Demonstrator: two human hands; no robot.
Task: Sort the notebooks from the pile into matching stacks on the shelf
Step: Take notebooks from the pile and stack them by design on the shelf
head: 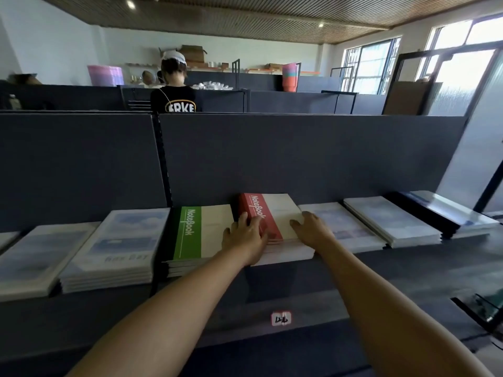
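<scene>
Red-spined notebooks [275, 219] sit stacked on the shelf [340, 270] beside the green stack [198, 232]. Our left hand [245, 236] and right hand [310, 227] press flat on top, fingers straight, gripping nothing. We judge sorting nearly finished; no loose pile shows.

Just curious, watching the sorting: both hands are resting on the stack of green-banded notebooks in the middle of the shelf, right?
Not quite. The head view shows the left hand and right hand on the stack of red-banded notebooks; the stack of green-banded notebooks sits untouched just left of it.
</scene>
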